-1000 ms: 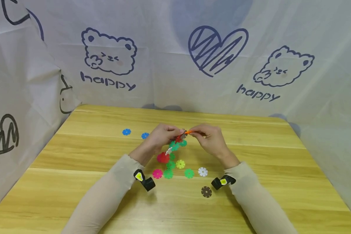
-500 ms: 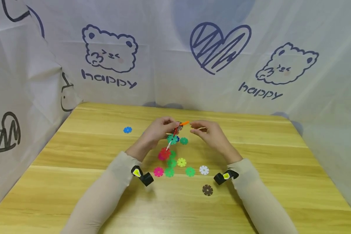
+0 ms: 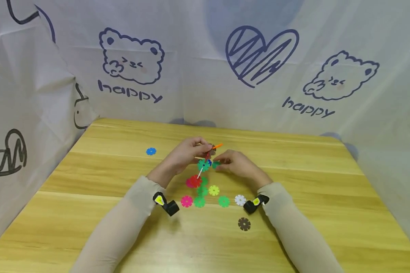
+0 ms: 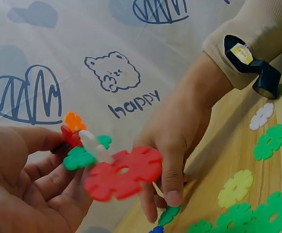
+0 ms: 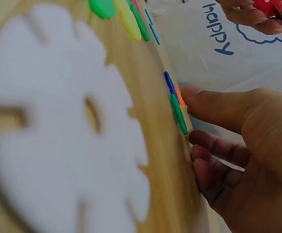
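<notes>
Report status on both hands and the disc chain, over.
Left hand holding disc chain off the table. Right hand at loose green disc, grip unclear. Dark blue disc crowding it, possibly in the way.

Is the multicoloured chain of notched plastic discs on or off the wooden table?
Off: the left hand holds the chain up; the left wrist view shows its red disc mid-air.

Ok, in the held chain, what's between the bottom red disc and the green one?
A white disc lies between the red disc and the green disc; the left wrist view shows it.
</notes>
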